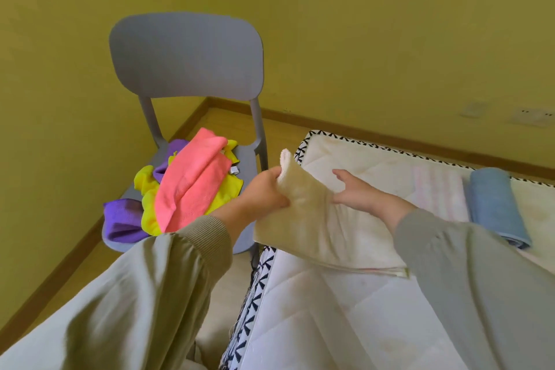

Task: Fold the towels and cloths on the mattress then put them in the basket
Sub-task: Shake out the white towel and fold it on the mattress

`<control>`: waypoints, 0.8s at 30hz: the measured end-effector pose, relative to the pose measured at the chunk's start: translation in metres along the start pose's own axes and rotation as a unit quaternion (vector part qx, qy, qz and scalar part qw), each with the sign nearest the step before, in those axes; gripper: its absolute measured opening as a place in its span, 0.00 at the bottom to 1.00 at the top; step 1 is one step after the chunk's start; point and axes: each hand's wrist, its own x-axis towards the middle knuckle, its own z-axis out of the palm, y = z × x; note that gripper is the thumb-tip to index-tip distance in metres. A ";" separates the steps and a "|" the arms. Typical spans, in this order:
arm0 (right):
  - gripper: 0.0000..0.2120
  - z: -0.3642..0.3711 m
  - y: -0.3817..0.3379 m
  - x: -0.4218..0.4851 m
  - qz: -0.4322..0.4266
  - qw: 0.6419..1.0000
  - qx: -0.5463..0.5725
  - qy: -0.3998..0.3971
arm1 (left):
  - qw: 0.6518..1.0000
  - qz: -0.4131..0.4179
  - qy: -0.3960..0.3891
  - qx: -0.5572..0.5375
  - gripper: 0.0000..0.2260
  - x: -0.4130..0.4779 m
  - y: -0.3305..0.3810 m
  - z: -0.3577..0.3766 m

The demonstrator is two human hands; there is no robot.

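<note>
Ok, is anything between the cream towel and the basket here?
Cannot tell: no basket is in view. The left grip holds the cream towel at the mattress edge; nothing lies on the towel.

Fluffy cream terry towel (pixel 315 225), quilted white cloth mattress (pixel 345 309), smooth matt grey plastic chair (pixel 186 54), soft microfibre cloths (pixel 192 180)
</note>
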 end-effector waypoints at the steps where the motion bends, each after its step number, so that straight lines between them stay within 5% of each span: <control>1: 0.35 -0.011 -0.009 -0.002 -0.017 0.999 0.051 -0.003 | 1.000 0.016 -0.002 0.012 0.17 -0.001 0.009 -0.001; 4: 0.34 -0.044 -0.039 -0.013 -0.070 0.983 0.163 -0.053 | 0.997 0.068 -0.014 0.041 0.17 -0.006 0.040 -0.009; 9: 0.22 -0.080 -0.074 -0.043 -0.166 0.961 0.177 -0.133 | 0.983 0.131 -0.014 0.127 0.17 -0.017 0.094 -0.026; 13: 0.08 -0.091 -0.089 -0.065 -0.173 0.964 0.191 -0.065 | 0.980 0.114 0.019 0.161 0.16 -0.025 0.117 -0.046; 21: 0.07 -0.108 -0.108 -0.107 -0.197 0.932 0.301 0.034 | 0.970 0.002 0.071 0.232 0.13 -0.044 0.136 -0.078; 24: 0.06 -0.112 -0.112 -0.121 -0.217 0.918 0.329 0.049 | 0.982 -0.021 0.099 0.161 0.14 -0.053 0.137 -0.088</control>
